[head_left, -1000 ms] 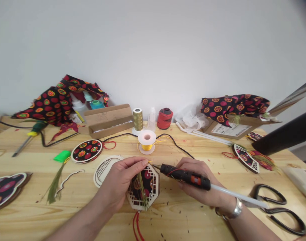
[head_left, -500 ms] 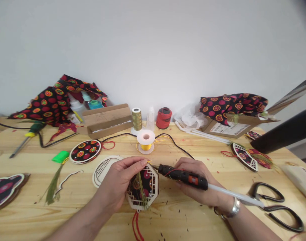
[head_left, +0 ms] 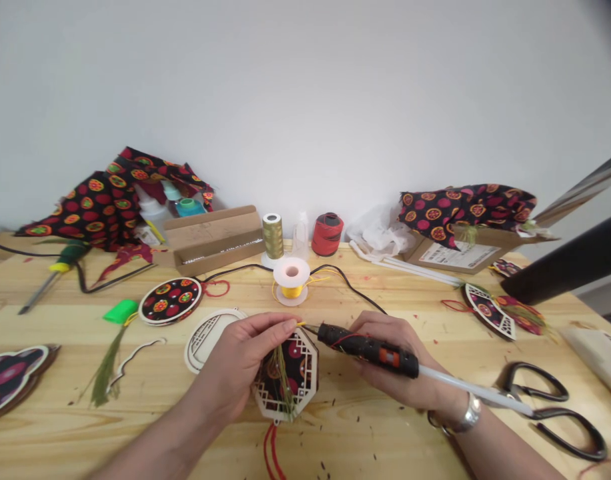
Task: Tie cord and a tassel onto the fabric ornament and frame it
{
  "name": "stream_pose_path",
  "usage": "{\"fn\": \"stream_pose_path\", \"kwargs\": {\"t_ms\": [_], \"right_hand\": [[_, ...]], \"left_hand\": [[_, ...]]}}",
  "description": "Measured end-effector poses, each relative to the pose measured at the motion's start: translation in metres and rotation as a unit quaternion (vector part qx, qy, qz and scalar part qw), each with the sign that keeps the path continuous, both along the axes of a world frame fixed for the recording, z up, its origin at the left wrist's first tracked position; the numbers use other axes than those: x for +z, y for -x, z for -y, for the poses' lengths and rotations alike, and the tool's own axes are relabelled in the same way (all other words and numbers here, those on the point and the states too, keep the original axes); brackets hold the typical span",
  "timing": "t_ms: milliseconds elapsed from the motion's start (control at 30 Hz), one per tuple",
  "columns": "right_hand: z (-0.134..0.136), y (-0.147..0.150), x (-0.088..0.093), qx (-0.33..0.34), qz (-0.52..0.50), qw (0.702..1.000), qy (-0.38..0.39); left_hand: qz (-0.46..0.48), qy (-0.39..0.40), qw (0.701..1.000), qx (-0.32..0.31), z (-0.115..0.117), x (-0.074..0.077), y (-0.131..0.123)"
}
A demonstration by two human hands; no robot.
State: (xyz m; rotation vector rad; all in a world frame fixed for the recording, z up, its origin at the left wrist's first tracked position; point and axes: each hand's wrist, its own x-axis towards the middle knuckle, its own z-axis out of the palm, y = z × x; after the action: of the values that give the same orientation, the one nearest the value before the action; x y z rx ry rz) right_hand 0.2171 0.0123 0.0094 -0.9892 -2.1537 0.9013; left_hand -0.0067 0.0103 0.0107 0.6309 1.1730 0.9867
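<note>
My left hand (head_left: 245, 350) is closed on an octagonal ornament (head_left: 305, 390), a pale lattice frame over dark patterned fabric. An olive tassel (head_left: 284, 383) hangs across its face, and red cord (head_left: 271, 450) trails from its lower end. Between my left thumb and finger a short yellow thread (head_left: 301, 324) sticks out at the top edge. My right hand (head_left: 385, 340) grips a black glue gun (head_left: 365, 348), with a long white glue stick (head_left: 475, 390) coming out of its back. The metal nozzle points left, at or very close to the yellow thread; whether they touch I cannot tell.
Behind my hands stand a yellow thread spool (head_left: 291, 283), a gold spool (head_left: 273, 237) and a red spool (head_left: 327, 235). Scissors (head_left: 570, 427) lie at right, a screwdriver (head_left: 45, 287) at left. A round fabric ornament (head_left: 170, 301) and a loose tassel (head_left: 108, 367) lie left of my hands.
The glue gun's nozzle has risen slightly toward the yellow thread at the ornament's top, while its back end has tipped a little down and right. My left hand stays nearly still.
</note>
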Motion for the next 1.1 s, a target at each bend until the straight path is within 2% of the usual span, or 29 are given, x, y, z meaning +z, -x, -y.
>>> {"fn": "stream_pose_path", "kwargs": {"t_ms": [500, 867, 1100], "right_hand": [[0.0009, -0.0006, 0.0026, 0.004, -0.010, 1.000, -0.018], [-0.0008, -0.0037, -0.0008, -0.031, -0.030, 0.999, -0.025], [0.0011, -0.0029, -0.0006, -0.004, -0.039, 0.999, -0.017]], "left_hand": [[0.002, 0.004, 1.000, -0.029, 0.0000, -0.0041, 0.0001], [-0.003, 0.005, 1.000, -0.007, 0.0008, -0.0006, 0.0013], [0.000, 0.004, 1.000, -0.006, 0.0015, -0.0008, 0.0010]]}}
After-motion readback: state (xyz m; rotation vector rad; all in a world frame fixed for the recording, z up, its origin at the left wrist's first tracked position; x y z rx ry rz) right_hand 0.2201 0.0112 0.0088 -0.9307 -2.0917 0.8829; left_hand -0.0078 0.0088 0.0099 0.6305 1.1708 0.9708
